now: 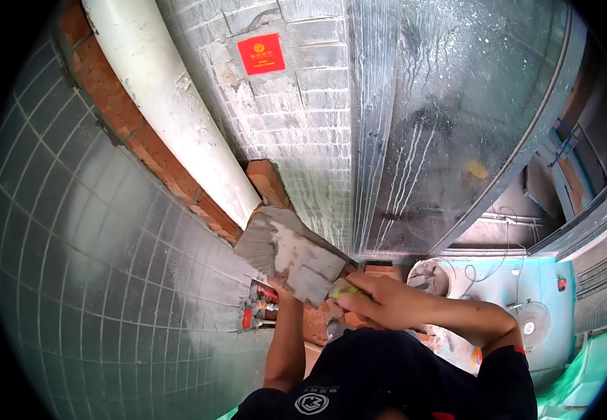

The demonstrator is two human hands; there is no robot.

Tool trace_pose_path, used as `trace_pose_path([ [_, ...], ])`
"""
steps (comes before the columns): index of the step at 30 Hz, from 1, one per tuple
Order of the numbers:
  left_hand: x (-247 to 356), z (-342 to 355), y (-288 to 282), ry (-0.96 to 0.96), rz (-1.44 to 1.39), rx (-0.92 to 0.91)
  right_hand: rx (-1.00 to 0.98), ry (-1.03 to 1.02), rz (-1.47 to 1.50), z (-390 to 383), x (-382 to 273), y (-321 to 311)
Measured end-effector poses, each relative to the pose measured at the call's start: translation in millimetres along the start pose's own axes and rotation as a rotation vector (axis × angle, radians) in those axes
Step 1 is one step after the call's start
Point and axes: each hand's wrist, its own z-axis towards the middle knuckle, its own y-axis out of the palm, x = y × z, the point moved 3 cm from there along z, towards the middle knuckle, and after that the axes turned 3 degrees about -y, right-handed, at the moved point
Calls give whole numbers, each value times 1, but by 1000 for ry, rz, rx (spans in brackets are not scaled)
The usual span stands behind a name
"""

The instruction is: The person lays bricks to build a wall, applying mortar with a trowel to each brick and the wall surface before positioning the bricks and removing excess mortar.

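A flat block smeared with grey mortar [265, 241] is held up at the foot of the white pipe. My left hand [284, 290] grips its lower edge from beneath, its fingers mostly hidden behind it. From the right, my right hand [377, 299] is closed round the yellow-green handle [344, 288] of a trowel. The trowel's grey blade [314, 280] lies against the block's mortared face and is hard to tell apart from it. A bare orange brick [268, 183] stands upright just beyond the block, beside the pipe.
The white pipe [170, 105] runs along a brick column [111, 98] next to the grey tiled wall [100, 231]. Water fittings [265, 308] sit in a wall recess by my left wrist. A bucket [431, 278] stands on the right, near the glass panel [450, 126]. Several bricks [317, 323] lie below.
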Motion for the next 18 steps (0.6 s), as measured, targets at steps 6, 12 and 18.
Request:
trace_pose_path([
  [6,24,-8,24,-204,-56,212,-211,182,490,-33,15,-5],
  [12,18,4,25,-213,-363,149,-127,245,1174,-63,95,-24],
  [18,17,-2,45,-409,-281,309,-293,255,1403,-52,140,6],
])
